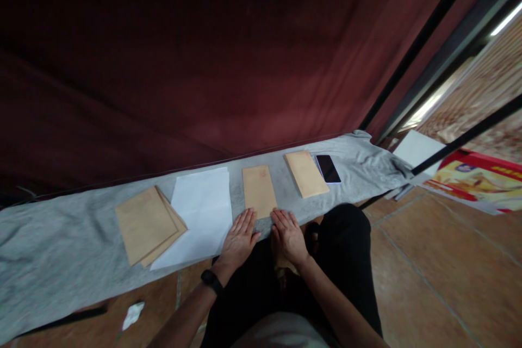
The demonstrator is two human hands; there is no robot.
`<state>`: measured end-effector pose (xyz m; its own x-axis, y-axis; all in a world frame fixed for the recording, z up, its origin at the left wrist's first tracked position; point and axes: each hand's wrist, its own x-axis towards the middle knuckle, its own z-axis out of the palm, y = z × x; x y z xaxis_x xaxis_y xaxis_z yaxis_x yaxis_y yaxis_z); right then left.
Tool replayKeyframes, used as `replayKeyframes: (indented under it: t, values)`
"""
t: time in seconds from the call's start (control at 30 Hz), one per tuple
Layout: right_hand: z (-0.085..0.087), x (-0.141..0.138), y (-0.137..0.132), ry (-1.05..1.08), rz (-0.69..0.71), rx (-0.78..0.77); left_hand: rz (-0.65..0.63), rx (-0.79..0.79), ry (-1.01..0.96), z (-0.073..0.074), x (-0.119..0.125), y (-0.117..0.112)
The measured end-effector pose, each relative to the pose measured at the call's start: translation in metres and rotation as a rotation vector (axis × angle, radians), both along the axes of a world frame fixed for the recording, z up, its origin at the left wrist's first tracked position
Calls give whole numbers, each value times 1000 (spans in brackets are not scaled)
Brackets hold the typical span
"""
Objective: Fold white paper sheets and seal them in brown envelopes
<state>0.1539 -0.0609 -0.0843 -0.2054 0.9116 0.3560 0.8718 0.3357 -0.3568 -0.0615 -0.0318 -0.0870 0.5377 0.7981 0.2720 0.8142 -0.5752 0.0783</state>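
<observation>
A brown paper envelope [260, 189] lies flat on the grey cloth in front of me, with faint reddish print near its far right corner. My left hand [240, 234] rests flat at its near left corner, fingers stretched out. At the near right corner lies my right hand [289, 232], also flat with fingers extended. Neither hand grips anything. Left of my hands is a stack of white paper [204, 212], partly under a few larger brown envelopes [144, 223]. To the right sits another small pile of brown envelopes [306, 174], beside a dark-screened phone [328, 168].
The grey cloth [61, 239] covers a long narrow bench along a dark red curtain [204, 65]. Black metal bars [420, 43] cross at the right, near a red and yellow box [481, 179]. A crumpled white tissue [132, 315] lies on the tiled floor [440, 266].
</observation>
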Motion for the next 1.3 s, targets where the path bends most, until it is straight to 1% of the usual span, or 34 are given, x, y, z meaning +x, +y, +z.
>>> replayKeyframes:
  t: [0.1,0.23,0.37,0.47,0.53,0.6,0.67,0.77,0.87,0.93,1.0,1.2,1.3]
  values:
    - [0,4,0,-7,-16,10,-23,-24,-15,0,-5,4]
    - [-1,-1,0,6,-33,13,-57,-53,-58,2,-11,16]
    - [-4,-8,1,7,6,8,-64,-68,-76,9,-11,20]
    - [-3,-9,1,2,42,-8,-98,-43,-59,14,-14,9]
    - [-1,-7,1,5,51,-20,-110,-7,-32,16,-22,-3]
    - [1,-7,2,0,50,-26,-84,34,-2,15,-35,-14]
    - [1,-8,3,-12,47,-24,-28,60,23,12,-50,-22]
    - [0,-14,4,-28,71,-26,42,67,44,6,-69,-25]
    - [-1,-17,4,-21,73,-35,65,54,40,2,-76,-21]
    - [0,-16,5,-13,62,-34,70,53,24,3,-72,-17]
    - [0,-15,4,-7,54,-32,61,52,6,4,-63,-14]
    - [1,-12,4,-14,38,-33,-78,-21,-6,12,-10,-8]
    - [0,-11,4,-25,33,-25,-81,-16,-16,11,7,-6]
